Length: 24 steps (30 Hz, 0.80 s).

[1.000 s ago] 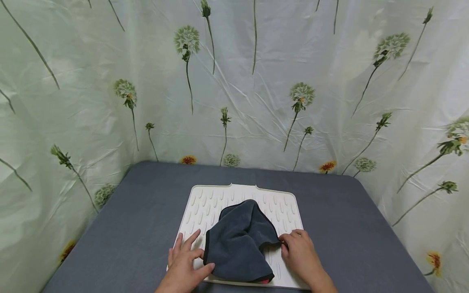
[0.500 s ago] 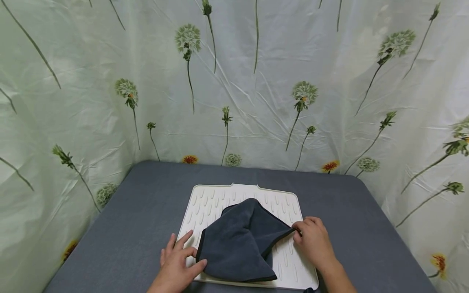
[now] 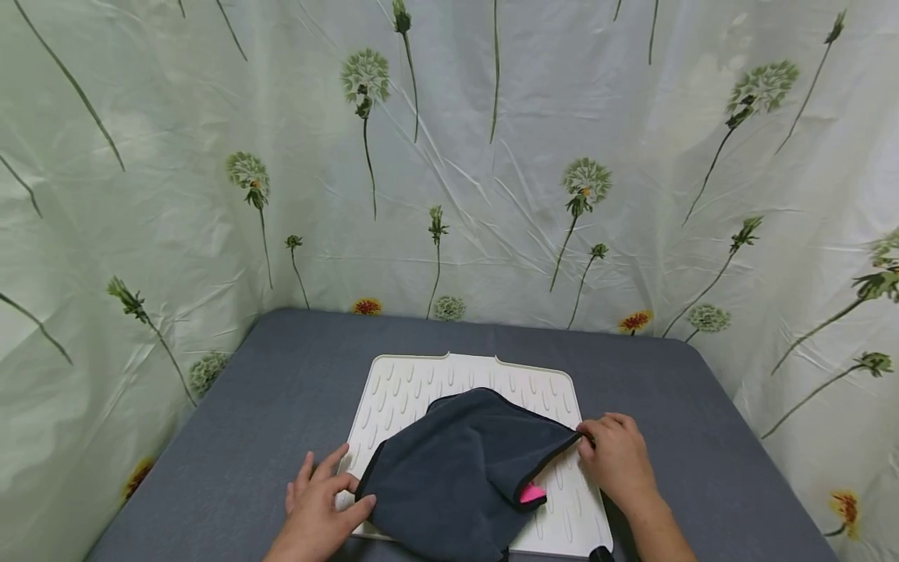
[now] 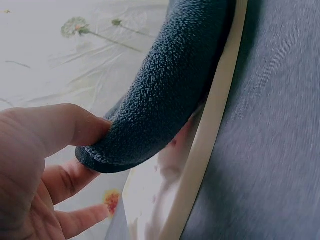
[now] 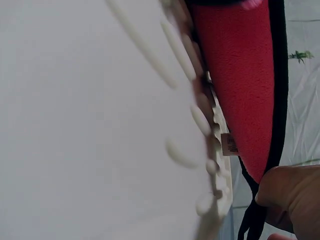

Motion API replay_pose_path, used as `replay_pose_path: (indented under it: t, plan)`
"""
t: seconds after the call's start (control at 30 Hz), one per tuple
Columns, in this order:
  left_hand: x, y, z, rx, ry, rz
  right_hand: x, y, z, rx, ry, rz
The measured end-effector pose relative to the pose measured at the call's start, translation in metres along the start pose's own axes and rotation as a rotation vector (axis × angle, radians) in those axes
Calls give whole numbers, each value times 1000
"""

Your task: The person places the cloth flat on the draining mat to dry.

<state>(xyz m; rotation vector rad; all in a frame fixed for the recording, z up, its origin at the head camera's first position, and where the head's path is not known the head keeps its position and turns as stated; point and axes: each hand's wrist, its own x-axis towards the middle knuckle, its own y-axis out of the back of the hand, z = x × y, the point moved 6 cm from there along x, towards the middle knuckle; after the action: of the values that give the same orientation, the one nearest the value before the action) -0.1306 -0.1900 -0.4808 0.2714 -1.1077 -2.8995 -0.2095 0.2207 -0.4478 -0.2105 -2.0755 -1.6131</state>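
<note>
A dark grey-blue cloth (image 3: 449, 468) with black edging is stretched between both hands over a white ridged mat (image 3: 393, 390). Its underside is pink, seen at a folded edge in the head view and as a broad pink face (image 5: 240, 75) in the right wrist view. My left hand (image 3: 319, 499) pinches the cloth's left corner between thumb and forefinger, the other fingers spread. At the opposite corner, my right hand (image 3: 618, 457) pinches the black edging, a small tag (image 5: 229, 144) hanging near it. In the left wrist view the cloth (image 4: 155, 95) bows upward from the mat's rim.
The mat lies on a grey table (image 3: 295, 367), near its front edge. Behind and beside the table hangs a pale curtain (image 3: 477, 195) printed with dandelions. A small black object (image 3: 601, 554) shows at the mat's front right corner.
Both hands have moved apart, the left to the left, the right to the right and farther back. The cloth between them has spread wider, and a pink patch shows at its right edge.
</note>
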Motion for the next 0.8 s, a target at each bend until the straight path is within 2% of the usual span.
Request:
replay_pose_path:
  t: [0.17, 0.37, 0.5, 0.63, 0.8]
  plan:
    - [1, 5, -7, -13, 32, -10, 0, 0, 9, -6, -92, -81]
    - [2, 3, -7, 1, 61, -9, -4, -3, 13, 9, -133, -169]
    - [4, 3, -5, 35, 85, -8, -12, 1, 10, 27, -135, -180]
    - [9, 8, 3, 90, 53, 13, -23, 10, -1, 53, -128, -178]
    - [21, 15, 22, 119, -43, 41, -40, 15, -19, 99, -126, -171]
